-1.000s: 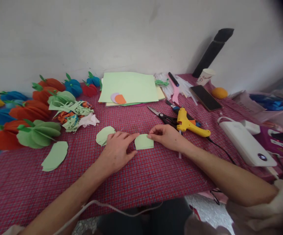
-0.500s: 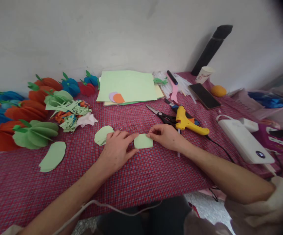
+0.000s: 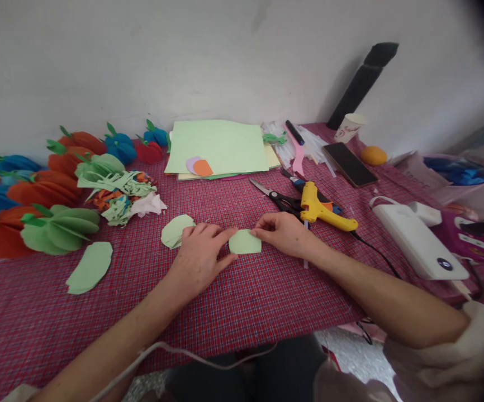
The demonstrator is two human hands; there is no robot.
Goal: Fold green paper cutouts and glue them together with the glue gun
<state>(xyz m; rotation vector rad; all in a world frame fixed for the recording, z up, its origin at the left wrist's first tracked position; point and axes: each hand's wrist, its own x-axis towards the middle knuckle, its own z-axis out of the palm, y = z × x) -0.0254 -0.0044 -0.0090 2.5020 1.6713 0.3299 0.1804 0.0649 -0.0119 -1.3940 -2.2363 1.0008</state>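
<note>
A small light green paper piece (image 3: pixel 245 242) with rounded sides lies on the checked cloth between my hands. My left hand (image 3: pixel 200 254) grips its left edge, thumb below and forefinger above. At its upper right corner, my right hand (image 3: pixel 281 231) pinches the paper between thumb and fingers. Partly under my left fingers is a stack of green paper cutouts (image 3: pixel 176 231). Farther left lies another small pile of green cutouts (image 3: pixel 90 268). Just beyond my right hand are black-handled scissors (image 3: pixel 281 200) and a yellow glue gun (image 3: pixel 319 209).
Paper pumpkins (image 3: pixel 61 229) in several colours and paper scraps (image 3: pixel 122 198) fill the left side. Green paper sheets (image 3: pixel 221 145) lie at the back. To the right are glue sticks (image 3: pixel 313 146), a phone (image 3: pixel 350 163), a paper cup (image 3: pixel 350 128), an orange fruit (image 3: pixel 373 156) and a white power bank (image 3: pixel 422 240).
</note>
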